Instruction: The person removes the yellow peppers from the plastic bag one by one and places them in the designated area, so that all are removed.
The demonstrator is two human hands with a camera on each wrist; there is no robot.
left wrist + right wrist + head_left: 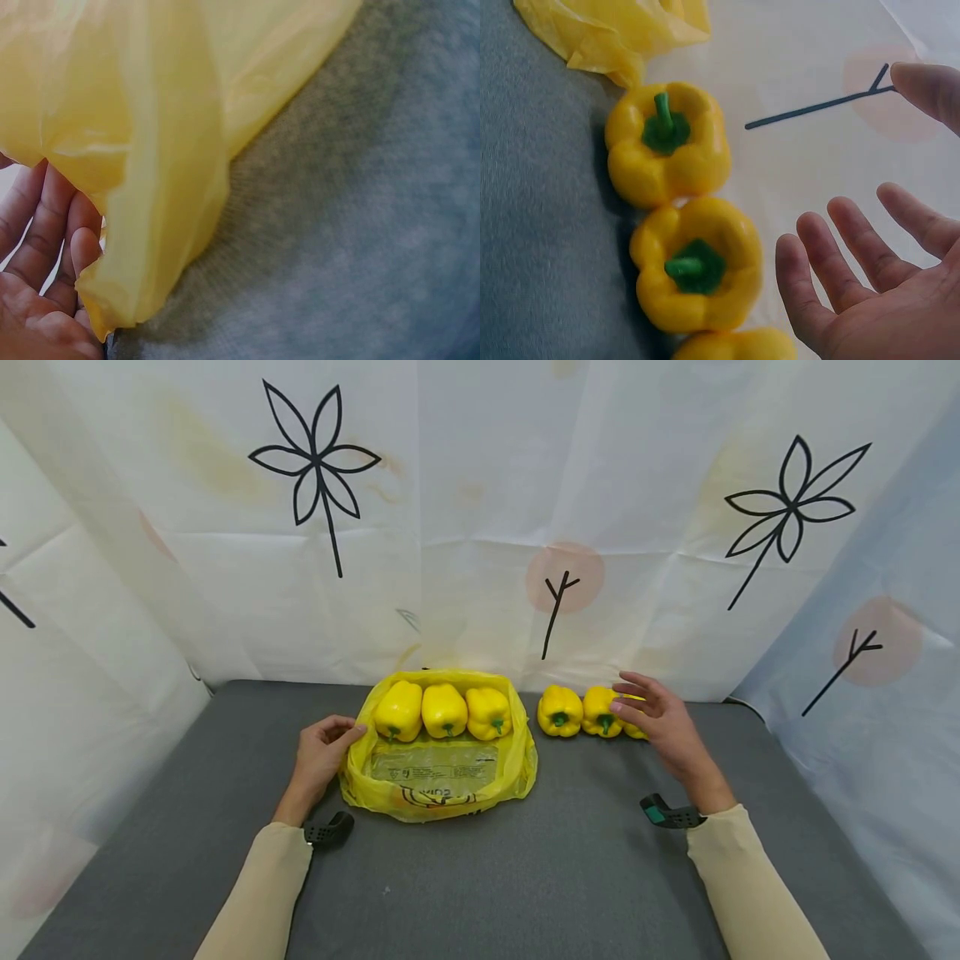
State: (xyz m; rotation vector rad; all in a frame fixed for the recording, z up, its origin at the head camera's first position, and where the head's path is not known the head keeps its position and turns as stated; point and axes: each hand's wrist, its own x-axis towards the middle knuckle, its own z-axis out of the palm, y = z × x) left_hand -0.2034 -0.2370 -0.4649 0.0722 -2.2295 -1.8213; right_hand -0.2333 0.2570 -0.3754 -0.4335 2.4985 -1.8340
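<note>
Looking left to right, I see the left hand [318, 760] just left of centre, touching the bag [431, 795]; whether it pinches the film, I can't tell. Mid-frame, that bag should be light, limp and easily torn, so I'd take a bunched fold. Bagged peppers [444, 710], three of them, line its upper half. Loose peppers [598, 712] form a row right of centre; I'd expect them firm, slick and bruisable, best cupped round the sides. The right hand [663, 727] is released, holding nothing, partly hiding the row's end.
</note>
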